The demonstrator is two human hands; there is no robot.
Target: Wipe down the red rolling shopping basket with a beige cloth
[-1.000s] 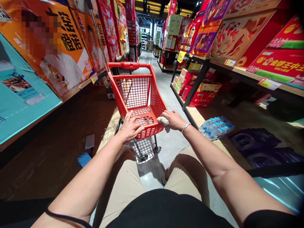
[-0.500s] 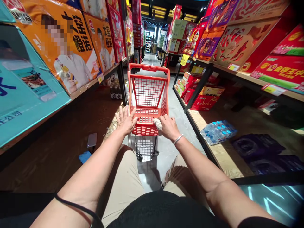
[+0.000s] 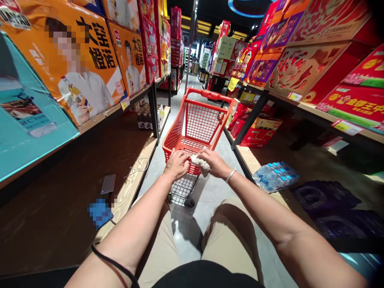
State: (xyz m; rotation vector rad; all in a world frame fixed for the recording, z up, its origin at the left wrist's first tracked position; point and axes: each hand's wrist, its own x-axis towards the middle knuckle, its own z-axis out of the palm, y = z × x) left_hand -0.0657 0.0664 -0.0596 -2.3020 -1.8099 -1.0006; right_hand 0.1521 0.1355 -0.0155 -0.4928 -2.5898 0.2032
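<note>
A small red shopping cart (image 3: 201,120) stands in front of me, turned at an angle, with its handle on the far side. My left hand (image 3: 177,164) lies over the cart's near rim. Its fingers are bent around the edge close to the cloth, and the thumb is mostly hidden. A bunched whitish cloth (image 3: 200,162) is squeezed in my right hand (image 3: 215,161), against the rim at the near right corner. The basket's visible floor is bare red lattice.
Shelves flank the aisle, with orange drink cartons (image 3: 87,60) left and red gift boxes (image 3: 312,68) right. A wrapped water-bottle pack (image 3: 275,176) sits on the right lower shelf. A phone-like slab (image 3: 108,184), a blurred blue item (image 3: 100,213) and a thin cable (image 3: 136,164) lie on the left one.
The cart has swung so its handle end points further right. My left hand has gone from spread fingers at the left corner to bent fingers nearer the cloth. More of the cloth shows.
</note>
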